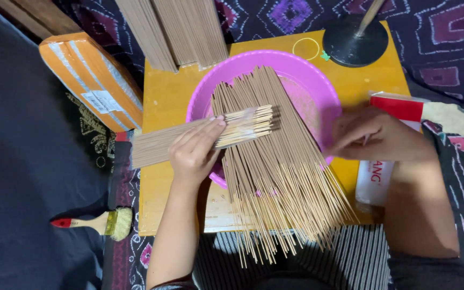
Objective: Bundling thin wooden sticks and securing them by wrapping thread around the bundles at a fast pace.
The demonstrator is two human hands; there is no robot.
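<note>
Item: fanned incense sticks (280, 182), over pink basin (302, 70), spread for picking. My left hand (194, 153) clenches a bundle (200, 137); right hand (374, 134), grip unclear.

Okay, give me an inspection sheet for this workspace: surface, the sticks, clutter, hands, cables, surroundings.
Surface: yellow board, partly covered by a pink basin.
Job's things: loose incense sticks fanned across the basin; a small bundle held crosswise over them.
Clutter: rubber band, black round stand base, red and white packet, stacked sticks at the board's far edge.
Hands: left hand grips the bundle; right hand rests at the fan's edge.
Cables: nothing seen.
Surroundings: patterned cloth, paintbrush, orange striped package.
</note>
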